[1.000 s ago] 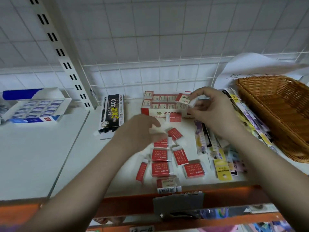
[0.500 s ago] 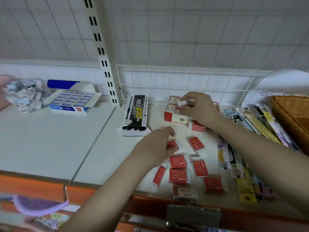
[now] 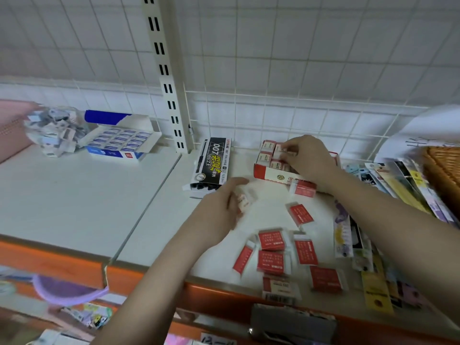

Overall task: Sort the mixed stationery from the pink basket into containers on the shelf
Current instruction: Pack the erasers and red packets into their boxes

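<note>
Fingers (image 3: 290, 151) pinch boxy eraser (image 3: 286, 153) over carton (image 3: 276, 174).

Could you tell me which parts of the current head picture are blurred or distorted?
Head view: the left hand and the eraser it holds are smeared; the shelf upright leans with wide-angle distortion; the wicker basket and lower corners are soft; lighting is even, without glare.

Red sleeves with pale print are seen on the loose erasers (image 3: 270, 241). The eraser box (image 3: 276, 175) is red and white; the pen box (image 3: 214, 163) is black, lettered yellow and white. Orange edging runs along the white shelf (image 3: 74, 195).
</note>
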The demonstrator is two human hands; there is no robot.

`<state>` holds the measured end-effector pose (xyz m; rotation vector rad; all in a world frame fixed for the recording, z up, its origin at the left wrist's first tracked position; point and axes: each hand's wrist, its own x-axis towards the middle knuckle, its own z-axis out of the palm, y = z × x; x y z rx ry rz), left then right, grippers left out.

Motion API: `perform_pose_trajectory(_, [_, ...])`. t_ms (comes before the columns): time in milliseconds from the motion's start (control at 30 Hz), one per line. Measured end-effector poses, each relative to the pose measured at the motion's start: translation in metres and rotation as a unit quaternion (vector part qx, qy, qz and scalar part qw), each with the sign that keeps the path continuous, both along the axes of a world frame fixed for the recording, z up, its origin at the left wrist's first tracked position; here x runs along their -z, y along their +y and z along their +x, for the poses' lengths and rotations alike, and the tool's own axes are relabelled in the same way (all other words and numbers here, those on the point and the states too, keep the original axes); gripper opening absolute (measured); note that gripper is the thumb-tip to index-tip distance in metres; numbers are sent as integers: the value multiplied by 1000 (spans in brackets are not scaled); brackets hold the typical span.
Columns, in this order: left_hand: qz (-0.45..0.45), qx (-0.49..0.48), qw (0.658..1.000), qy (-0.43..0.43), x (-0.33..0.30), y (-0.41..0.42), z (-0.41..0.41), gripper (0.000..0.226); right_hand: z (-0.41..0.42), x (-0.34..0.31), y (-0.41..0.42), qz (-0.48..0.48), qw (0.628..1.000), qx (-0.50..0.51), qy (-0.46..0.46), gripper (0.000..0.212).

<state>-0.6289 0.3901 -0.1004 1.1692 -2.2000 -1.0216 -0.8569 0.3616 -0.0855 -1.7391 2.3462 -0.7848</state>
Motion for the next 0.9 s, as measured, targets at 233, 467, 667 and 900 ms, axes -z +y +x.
perform_pose_trajectory(233, [247, -30, 932, 263, -10, -3, -7, 37, 17, -20, 64, 17, 997, -57, 40, 19])
perform_pose_trajectory(467, [177, 36, 969, 167, -25, -18, -22, 39, 37, -23, 112, 262, 957, -97, 81, 44])
perform_pose_trajectory(667, [89, 38, 989, 111, -41, -45, -54, 33, 34, -12, 132, 151, 985, -15, -80, 35])
perform_pose_trajectory(900, [-82, 10, 996, 18, -43, -67, -95, 27, 24, -5, 165, -51, 985, 59, -154, 11])
